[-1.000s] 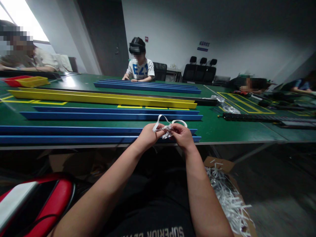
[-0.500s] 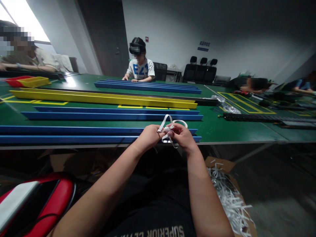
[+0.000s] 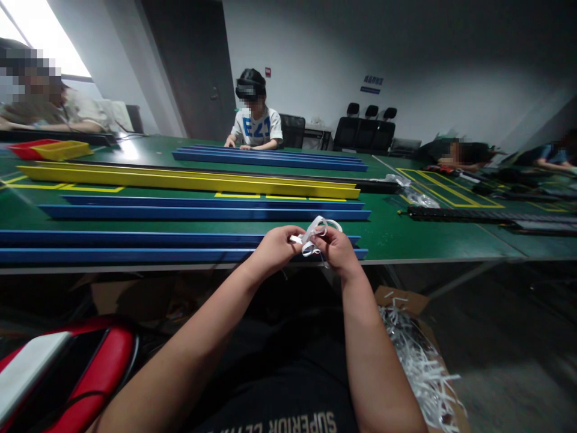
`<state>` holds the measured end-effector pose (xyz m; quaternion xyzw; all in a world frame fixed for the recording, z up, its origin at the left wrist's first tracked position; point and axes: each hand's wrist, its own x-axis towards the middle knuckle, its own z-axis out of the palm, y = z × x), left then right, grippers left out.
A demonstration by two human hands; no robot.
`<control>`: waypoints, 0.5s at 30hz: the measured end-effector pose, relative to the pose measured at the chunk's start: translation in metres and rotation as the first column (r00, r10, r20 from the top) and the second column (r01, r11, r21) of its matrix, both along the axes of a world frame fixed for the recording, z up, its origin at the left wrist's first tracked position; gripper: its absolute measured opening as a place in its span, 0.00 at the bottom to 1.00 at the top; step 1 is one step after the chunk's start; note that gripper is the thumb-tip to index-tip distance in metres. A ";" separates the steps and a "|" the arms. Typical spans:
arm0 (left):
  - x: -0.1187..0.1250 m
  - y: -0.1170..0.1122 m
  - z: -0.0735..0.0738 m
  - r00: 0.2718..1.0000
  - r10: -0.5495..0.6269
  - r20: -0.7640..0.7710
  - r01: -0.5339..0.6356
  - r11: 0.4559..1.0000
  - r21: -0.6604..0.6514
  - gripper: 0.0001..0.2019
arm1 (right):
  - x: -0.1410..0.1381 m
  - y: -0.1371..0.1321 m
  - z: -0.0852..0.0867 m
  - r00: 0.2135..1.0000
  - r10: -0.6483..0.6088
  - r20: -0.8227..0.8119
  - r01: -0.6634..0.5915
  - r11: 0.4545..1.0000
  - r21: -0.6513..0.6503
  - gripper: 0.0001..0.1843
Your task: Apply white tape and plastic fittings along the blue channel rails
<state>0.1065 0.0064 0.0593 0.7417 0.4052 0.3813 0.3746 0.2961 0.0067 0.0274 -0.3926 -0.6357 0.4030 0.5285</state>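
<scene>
A looped, tangled white strip [image 3: 315, 227] is between my two hands, above the near edge of the green table. My left hand [image 3: 280, 245] pinches its left end, with a short flat piece sticking out past the fingertips. From the other side, my right hand [image 3: 336, 246] has its fingers closed on the bunched loops. One loop arches over the right fingers, and a thin end hangs below. Just behind and under the hands lie blue channel rails [image 3: 180, 254], partly covered by the left hand.
More blue rails [image 3: 202, 211] and yellow rails [image 3: 189, 179] lie across the green table [image 3: 433, 243]. A cardboard box of white strip scraps [image 3: 421, 367] stands at lower right. A red stool [image 3: 106, 367] is at lower left. Several people sit around the table.
The tall upright loop of white strip has folded down and bunched to the right, closer to my right fingers. Both hands stay in nearly the same place.
</scene>
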 end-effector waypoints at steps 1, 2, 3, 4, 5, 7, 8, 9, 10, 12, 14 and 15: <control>0.001 -0.001 0.000 0.999 -0.014 0.048 0.014 1.000 -0.003 0.17 | 0.000 0.000 0.000 0.999 0.003 -0.052 -0.004 1.000 -0.012 0.12; 0.002 -0.001 0.001 0.994 -0.033 0.102 0.034 0.999 -0.009 0.18 | 0.000 -0.001 0.000 0.992 0.008 -0.123 -0.010 1.000 -0.021 0.11; 0.003 -0.002 0.001 0.985 -0.058 0.162 0.061 0.998 -0.018 0.19 | 0.001 -0.001 0.000 0.977 0.013 -0.211 -0.019 1.000 -0.025 0.10; 0.004 -0.002 0.000 0.971 -0.083 0.222 0.092 0.995 -0.028 0.21 | 0.002 -0.002 0.001 0.951 0.018 -0.308 -0.027 0.999 -0.024 0.09; 0.004 -0.002 0.000 0.956 -0.104 0.276 0.119 0.992 -0.036 0.23 | 0.005 -0.003 0.002 0.913 0.023 -0.407 -0.037 0.999 -0.026 0.09; 0.002 0.000 -0.003 0.931 -0.115 0.348 0.138 0.989 -0.044 0.26 | 0.015 -0.008 0.006 0.804 0.060 -0.591 -0.104 0.994 -0.040 0.11; 0.000 0.002 -0.005 0.927 -0.102 0.362 0.126 0.991 -0.042 0.27 | 0.022 -0.012 0.008 0.717 0.099 -0.690 -0.166 0.986 -0.031 0.13; -0.002 0.004 -0.007 0.930 -0.075 0.360 0.094 0.995 -0.034 0.26 | 0.031 -0.016 0.011 0.594 0.168 -0.787 -0.268 0.964 0.003 0.13; -0.004 0.007 -0.009 0.938 -0.037 0.346 0.047 0.999 -0.022 0.25 | 0.040 -0.021 0.015 0.376 0.259 -0.890 -0.354 0.928 0.121 0.10; -0.010 0.012 -0.015 0.956 0.057 0.287 -0.065 0.998 0.018 0.21 | 0.058 -0.032 0.021 -0.279 0.442 -0.852 -0.264 0.818 0.511 0.09; -0.014 0.018 -0.019 0.968 0.148 0.201 -0.164 0.984 0.068 0.18 | 0.072 -0.040 0.026 -0.593 0.452 -0.667 -0.093 0.784 0.614 0.12; -0.016 0.020 -0.021 0.970 0.184 0.157 -0.200 0.975 0.094 0.17 | 0.076 -0.042 0.028 -0.612 0.449 -0.651 -0.072 0.788 0.611 0.15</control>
